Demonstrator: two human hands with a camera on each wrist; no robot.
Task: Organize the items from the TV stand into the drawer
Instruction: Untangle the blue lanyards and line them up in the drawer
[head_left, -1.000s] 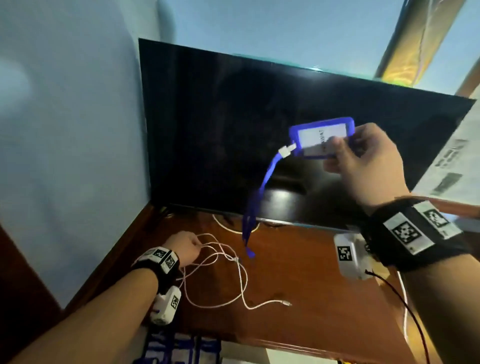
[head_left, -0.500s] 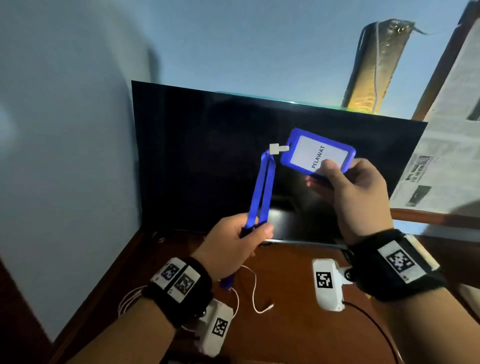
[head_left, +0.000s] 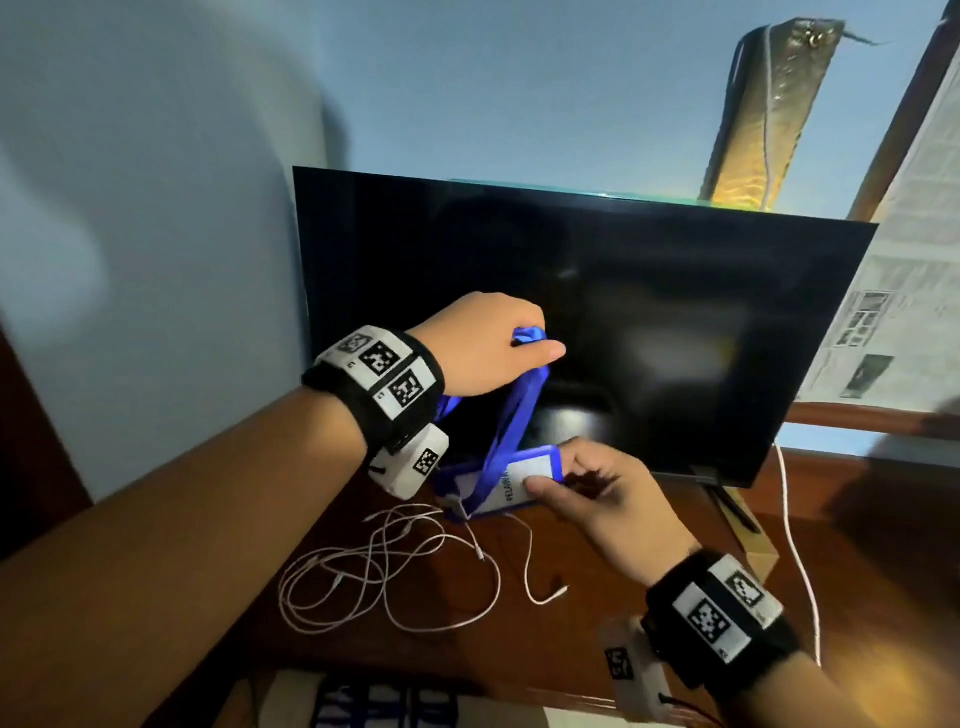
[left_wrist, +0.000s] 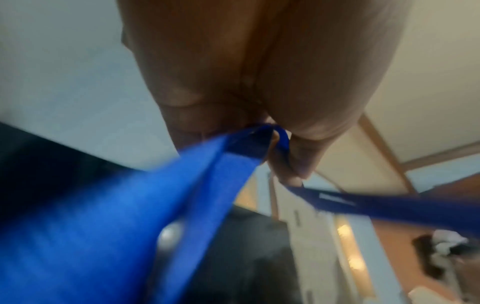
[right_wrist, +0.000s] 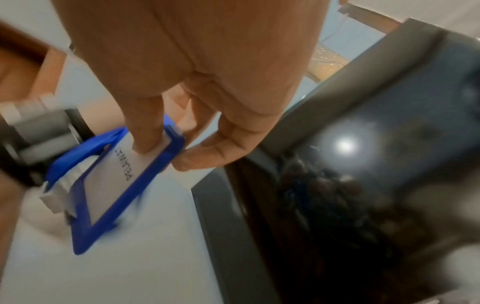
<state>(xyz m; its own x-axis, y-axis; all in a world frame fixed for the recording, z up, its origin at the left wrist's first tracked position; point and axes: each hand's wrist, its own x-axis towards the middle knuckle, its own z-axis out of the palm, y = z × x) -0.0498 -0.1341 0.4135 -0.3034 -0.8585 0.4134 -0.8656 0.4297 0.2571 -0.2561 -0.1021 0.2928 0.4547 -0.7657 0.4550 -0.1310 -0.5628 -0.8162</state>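
Note:
My right hand (head_left: 558, 480) pinches a blue badge holder (head_left: 524, 480) with a white card, low over the wooden TV stand (head_left: 649, 639); the right wrist view shows thumb and fingers on the badge holder (right_wrist: 122, 185). Its blue lanyard (head_left: 511, 421) runs up to my left hand (head_left: 524, 345), which grips the strap loop in front of the TV. In the left wrist view the lanyard (left_wrist: 161, 195) passes through the curled fingers. A tangle of white cables (head_left: 384, 571) lies on the stand below the badge.
A black TV (head_left: 623, 312) stands at the back of the stand against a blue wall. A white cord (head_left: 795, 551) hangs down at the right. Newspaper (head_left: 904, 291) covers the window at right. A blue-and-white thing (head_left: 384, 701) shows below the stand's front edge.
My right hand has lowered the badge from in front of the TV to just above the stand. My left hand has risen along the lanyard, still gripping the strap, which now runs upward from the badge.

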